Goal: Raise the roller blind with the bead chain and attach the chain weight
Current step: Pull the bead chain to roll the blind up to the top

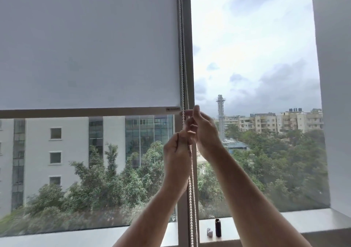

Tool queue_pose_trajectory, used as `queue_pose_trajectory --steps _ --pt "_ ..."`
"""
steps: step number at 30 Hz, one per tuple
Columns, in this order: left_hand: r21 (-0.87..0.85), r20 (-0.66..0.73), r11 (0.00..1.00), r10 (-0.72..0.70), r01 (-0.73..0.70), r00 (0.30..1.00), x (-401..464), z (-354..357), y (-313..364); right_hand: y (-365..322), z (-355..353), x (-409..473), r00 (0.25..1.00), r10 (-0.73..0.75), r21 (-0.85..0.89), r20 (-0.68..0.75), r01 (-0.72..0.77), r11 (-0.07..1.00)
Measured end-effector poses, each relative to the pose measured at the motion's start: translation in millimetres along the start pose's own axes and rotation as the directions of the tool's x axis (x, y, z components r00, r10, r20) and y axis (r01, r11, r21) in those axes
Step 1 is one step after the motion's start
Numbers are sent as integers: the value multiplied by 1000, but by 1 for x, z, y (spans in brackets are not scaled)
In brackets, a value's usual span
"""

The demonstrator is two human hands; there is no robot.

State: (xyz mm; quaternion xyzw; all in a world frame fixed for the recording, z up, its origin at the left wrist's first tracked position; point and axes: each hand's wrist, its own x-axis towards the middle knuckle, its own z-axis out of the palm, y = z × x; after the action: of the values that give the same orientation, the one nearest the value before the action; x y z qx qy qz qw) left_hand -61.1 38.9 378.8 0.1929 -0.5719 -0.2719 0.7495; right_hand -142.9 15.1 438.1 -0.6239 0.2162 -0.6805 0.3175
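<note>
A pale grey roller blind [89, 45] covers the upper part of the left window pane; its bottom bar [85, 112] hangs about halfway down. The white bead chain [182, 75] runs down the blind's right edge along the window post. My left hand [176, 151] is closed around the chain below the bar. My right hand [203, 131] grips the chain just above and right of it, fingers pinched near the bar's end. Below my hands two strands of the chain [192, 199] hang down to the sill. A small white clip-like piece [209, 233] lies on the sill.
A dark cylindrical object [218, 227] stands on the grey window sill [313, 222] beside the white piece. The vertical window post [187, 37] separates the two panes. A white wall [336, 75] borders the right pane. Buildings and trees lie outside.
</note>
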Motion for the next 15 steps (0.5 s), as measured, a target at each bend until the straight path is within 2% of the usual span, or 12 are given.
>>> queue_pose_trajectory --steps 4,8,10,12,15 --pt "54 -24 999 7 -6 1000 -5 -6 -5 -46 22 30 996 -11 72 89 5 997" --pt "56 3 997 49 -49 999 -8 -6 -7 -69 48 43 999 -37 188 -4 37 982" --pt "88 20 992 85 -86 996 -8 -8 -9 -67 55 40 990 -118 144 -81 129 981" --pt "135 62 983 113 -121 992 -7 -14 -15 -61 53 34 963 -237 24 -128 242 970" --pt "111 190 989 72 -94 979 -2 -28 -26 -49 45 25 918 -374 -131 -130 358 924"
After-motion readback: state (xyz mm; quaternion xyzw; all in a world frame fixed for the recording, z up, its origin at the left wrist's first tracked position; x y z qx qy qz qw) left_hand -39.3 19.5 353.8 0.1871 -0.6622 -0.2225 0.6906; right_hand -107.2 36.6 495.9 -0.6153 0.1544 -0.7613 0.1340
